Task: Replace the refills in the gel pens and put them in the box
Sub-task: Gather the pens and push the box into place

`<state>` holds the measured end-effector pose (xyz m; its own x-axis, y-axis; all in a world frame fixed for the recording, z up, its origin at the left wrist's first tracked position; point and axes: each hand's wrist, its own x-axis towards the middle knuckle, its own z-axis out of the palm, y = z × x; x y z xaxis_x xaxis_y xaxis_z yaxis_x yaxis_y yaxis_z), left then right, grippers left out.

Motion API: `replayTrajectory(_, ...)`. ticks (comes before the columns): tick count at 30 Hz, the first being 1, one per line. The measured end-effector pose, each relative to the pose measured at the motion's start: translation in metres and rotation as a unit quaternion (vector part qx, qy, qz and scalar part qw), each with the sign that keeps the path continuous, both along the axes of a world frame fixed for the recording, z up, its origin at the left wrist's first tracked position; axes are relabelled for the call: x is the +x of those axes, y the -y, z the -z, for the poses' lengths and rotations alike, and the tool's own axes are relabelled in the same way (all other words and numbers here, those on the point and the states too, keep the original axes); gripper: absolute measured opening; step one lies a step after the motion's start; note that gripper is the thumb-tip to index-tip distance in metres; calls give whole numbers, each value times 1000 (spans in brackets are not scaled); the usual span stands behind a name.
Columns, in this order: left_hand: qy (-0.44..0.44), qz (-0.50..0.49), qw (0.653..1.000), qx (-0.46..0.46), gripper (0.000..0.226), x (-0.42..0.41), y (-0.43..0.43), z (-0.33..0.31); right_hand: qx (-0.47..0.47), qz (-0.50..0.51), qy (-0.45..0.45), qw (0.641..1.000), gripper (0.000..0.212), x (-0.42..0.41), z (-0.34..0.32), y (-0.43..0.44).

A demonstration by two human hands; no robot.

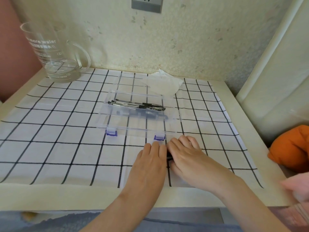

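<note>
A clear plastic box (173, 122) with two purple latches stands open at the middle of the checked cloth, its lid folded back. Black gel pens (138, 105) lie side by side inside it. Just in front of the right latch (159, 137), my left hand (150, 164) lies palm down on the cloth with its fingers straight. My right hand (187, 158) is pressed against it, fingers bent and thumb tucked under. A small dark object (169, 157), seemingly part of a pen, shows between thumb and fingers. Most of it is hidden by both hands.
A clear glass jug (55, 54) stands at the back left corner. A crumpled white tissue (165, 84) lies behind the box. An orange cloth bundle (291, 148) sits off the table's right edge. The wall runs close behind the table.
</note>
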<state>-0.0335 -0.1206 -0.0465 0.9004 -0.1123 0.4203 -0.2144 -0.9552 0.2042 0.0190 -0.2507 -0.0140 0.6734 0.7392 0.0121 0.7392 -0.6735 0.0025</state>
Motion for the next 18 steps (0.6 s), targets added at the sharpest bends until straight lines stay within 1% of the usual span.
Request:
replayTrajectory(2,2,-7,1000,12,32,-1,0,0,9,-6,1,1000,10,-1,1,-2)
replayTrajectory(6,16,1,1000,13,25,-2,-1,2,19,5,-28,999,12,-2,-2,-1)
replayTrajectory(8,-1,5,1000,12,31,-2,-2,3,-3,-2,-69,998,12,-2,-5,2)
replayTrajectory(11,-24,-1,1000,19,40,-3,-2,2,-17,-21,-73,997,10,3,-4,6)
replayTrajectory(12,-25,-2,999,22,42,-3,-2,1,-26,-18,-69,997,12,2,-3,4)
replayTrajectory(14,-21,-1,999,25,46,-2,-2,1,-13,-4,-47,999,27,2,1,3)
replayTrajectory(15,-20,0,1000,24,47,-2,-2,1,-16,-3,-35,999,30,3,1,2)
replayTrajectory(16,-19,2,1000,22,47,-2,-3,1,-31,-6,-40,999,27,2,0,0)
replayTrajectory(18,-12,6,1000,14,47,-2,-6,-1,-36,-16,-64,997,12,1,-6,0)
